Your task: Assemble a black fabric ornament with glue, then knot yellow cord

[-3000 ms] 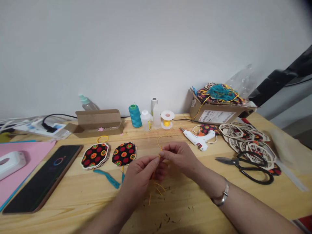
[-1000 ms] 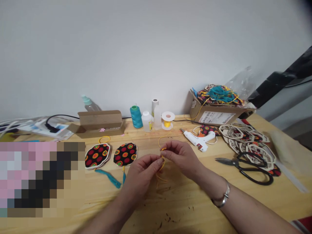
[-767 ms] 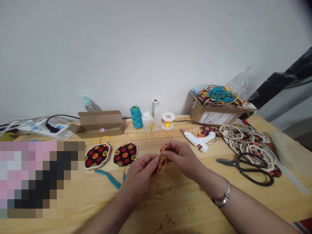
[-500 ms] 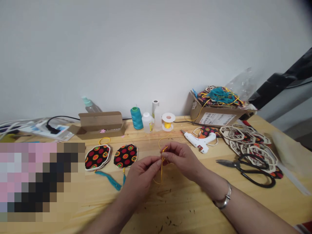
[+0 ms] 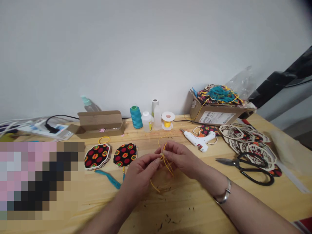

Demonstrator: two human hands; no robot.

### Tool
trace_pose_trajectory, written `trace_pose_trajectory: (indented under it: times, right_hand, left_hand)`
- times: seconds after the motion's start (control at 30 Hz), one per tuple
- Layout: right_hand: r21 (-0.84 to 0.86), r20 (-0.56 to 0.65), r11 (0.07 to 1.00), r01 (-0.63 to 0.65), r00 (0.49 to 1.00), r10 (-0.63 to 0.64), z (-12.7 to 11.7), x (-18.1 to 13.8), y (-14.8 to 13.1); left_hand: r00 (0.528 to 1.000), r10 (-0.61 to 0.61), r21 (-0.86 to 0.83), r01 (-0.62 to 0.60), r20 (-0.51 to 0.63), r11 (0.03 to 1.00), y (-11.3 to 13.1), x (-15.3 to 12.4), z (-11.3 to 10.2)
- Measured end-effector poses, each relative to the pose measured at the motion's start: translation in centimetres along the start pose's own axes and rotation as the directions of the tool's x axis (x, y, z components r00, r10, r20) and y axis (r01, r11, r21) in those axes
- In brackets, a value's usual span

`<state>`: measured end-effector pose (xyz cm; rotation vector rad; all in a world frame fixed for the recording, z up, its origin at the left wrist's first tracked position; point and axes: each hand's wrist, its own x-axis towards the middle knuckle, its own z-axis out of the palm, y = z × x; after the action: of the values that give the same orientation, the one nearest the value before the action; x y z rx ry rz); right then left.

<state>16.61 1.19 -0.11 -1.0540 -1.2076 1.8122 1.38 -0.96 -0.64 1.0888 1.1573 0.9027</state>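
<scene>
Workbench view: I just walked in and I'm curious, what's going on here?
A person's left hand and right hand are pinching a length of yellow cord together above a wooden table, with its loose strands hanging below. Two patterned fabric rounds lie to the left, and a spool of yellow cord stands ahead. A white glue gun and black-handled scissors lie to the right.

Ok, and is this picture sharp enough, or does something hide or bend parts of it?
In the head view, the yellow cord between the left hand and right hand looks fairly sharp, the light is soft without strong glare, a pixelated patch hides the lower left of the table, and the wide lens curves its edges.
</scene>
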Motion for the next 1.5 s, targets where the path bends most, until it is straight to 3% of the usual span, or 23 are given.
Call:
trace_pose_trajectory:
  times: [0.2,0.47,0.63,0.87,1.03,1.5]
  right_hand:
    - [-0.143,-0.055,0.988,0.060,0.996,-0.069,-0.2,0.3,0.4]
    - [-0.236,-0.057,0.964,0.125,0.988,-0.142,-0.3,0.4,0.3]
    - [-0.221,-0.054,0.968,0.116,0.990,-0.131,-0.4,0.5,0.4]
    - [-0.183,-0.035,0.980,0.071,0.996,-0.078,-0.4,0.7,0.5]
    - [-0.164,-0.032,0.984,0.062,0.997,-0.068,-0.3,0.7,0.7]
    - [-0.328,-0.058,0.927,0.185,0.975,-0.215,-0.6,0.9,0.9]
  left_hand:
    - [0.998,0.010,0.150,0.000,-0.068,0.989,0.3,0.1,0.0]
    - [0.995,0.046,0.188,-0.029,-0.088,0.982,0.7,0.1,0.0]
    - [0.995,-0.005,0.147,0.019,-0.099,0.989,0.7,0.2,-0.1]
    - [0.999,-0.039,-0.003,0.039,-0.002,0.999,0.0,0.3,-0.2]
    - [0.999,-0.041,0.011,0.041,-0.012,0.999,0.2,0.1,-0.3]
    - [0.998,0.040,0.119,-0.034,-0.046,0.992,0.0,0.2,0.0]
